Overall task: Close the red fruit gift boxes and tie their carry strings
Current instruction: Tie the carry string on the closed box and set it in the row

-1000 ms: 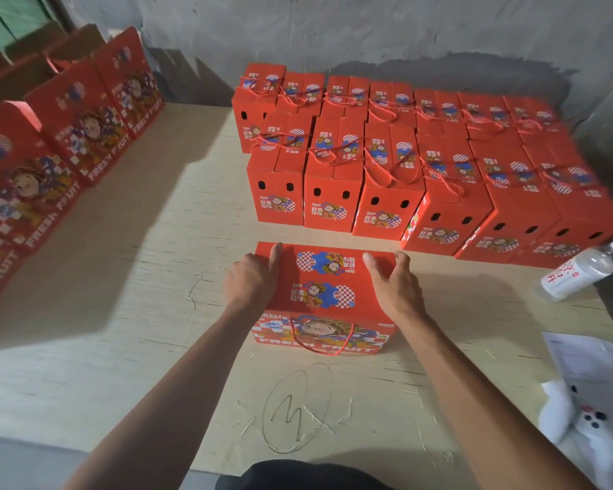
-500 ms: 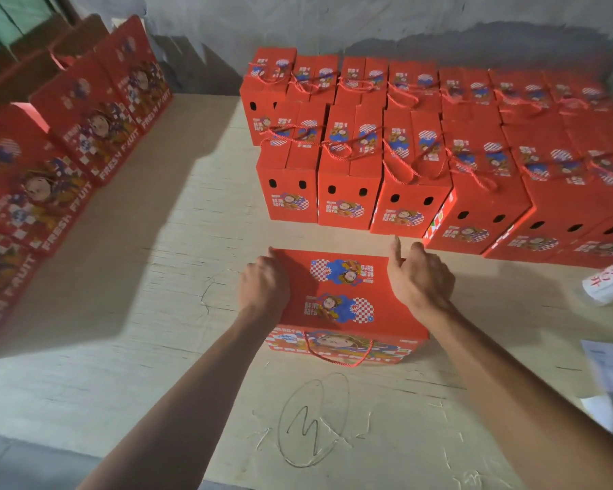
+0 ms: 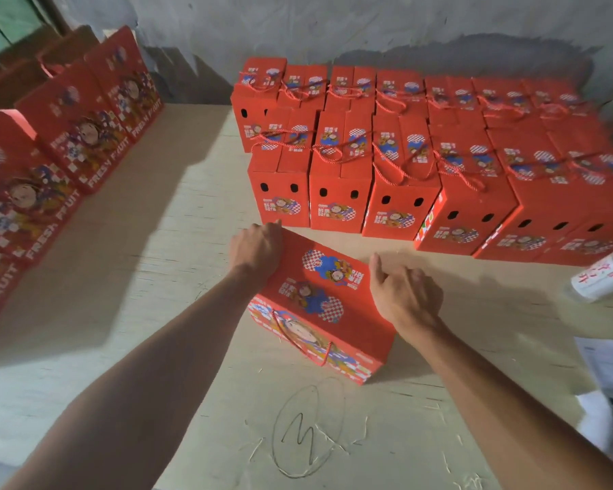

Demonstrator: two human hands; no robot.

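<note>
A red fruit gift box (image 3: 319,295) stands on the plywood table (image 3: 156,277) in front of me, its top closed and turned at a slant. Its red carry string (image 3: 299,339) hangs in a loop down the near printed face. My left hand (image 3: 255,249) grips the box's left end, fingers curled over the far corner. My right hand (image 3: 404,295) presses on the right end, fingers bent over the edge. Behind it stand rows of closed red boxes (image 3: 404,171) with tied strings on top.
Flat unfolded red boxes (image 3: 50,164) lean along the left edge. A plastic bottle (image 3: 602,277) lies at the right, with white paper (image 3: 609,376) below it. A pencilled circle with a "3" (image 3: 307,429) marks the table near me. A grey wall backs the table.
The box has rotated clockwise between my hands, its left end swinging away from me and its right end toward me. My view has shifted closer and rightward.
</note>
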